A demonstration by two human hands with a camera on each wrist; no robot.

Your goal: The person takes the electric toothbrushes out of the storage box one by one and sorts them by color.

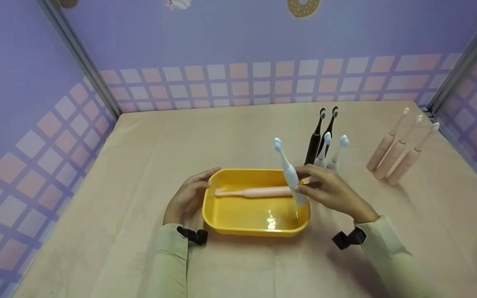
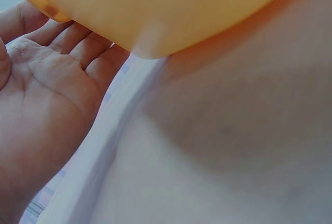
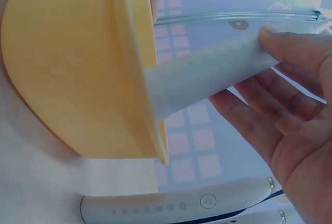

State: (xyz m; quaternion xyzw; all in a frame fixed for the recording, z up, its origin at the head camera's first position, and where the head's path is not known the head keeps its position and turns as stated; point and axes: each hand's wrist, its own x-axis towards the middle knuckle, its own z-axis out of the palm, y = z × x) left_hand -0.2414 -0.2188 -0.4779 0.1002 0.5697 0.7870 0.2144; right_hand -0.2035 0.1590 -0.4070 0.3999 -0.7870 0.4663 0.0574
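Observation:
In the head view, my right hand (image 1: pixel 331 192) pinches a white electric toothbrush (image 1: pixel 290 175) by its handle. Its head points up and its lower end is over the right part of a yellow plastic box (image 1: pixel 238 231). Up close in the right wrist view, the thumb and fingers lie on opposite sides of this handle (image 3: pixel 207 73), whose base is by the rim. Inside the box a pink electric toothbrush (image 1: pixel 263 191) lies lengthwise. My left hand (image 1: pixel 186 198) holds the box's left side; in the left wrist view its fingertips are hidden by the box.
Behind my right hand stand two black electric toothbrushes (image 1: pixel 314 142) and two white ones (image 1: pixel 334 159). Three pink electric toothbrushes (image 1: pixel 396 155) stand in a row further right. The beige tabletop (image 1: pixel 160 145) meets patterned walls at the back and sides.

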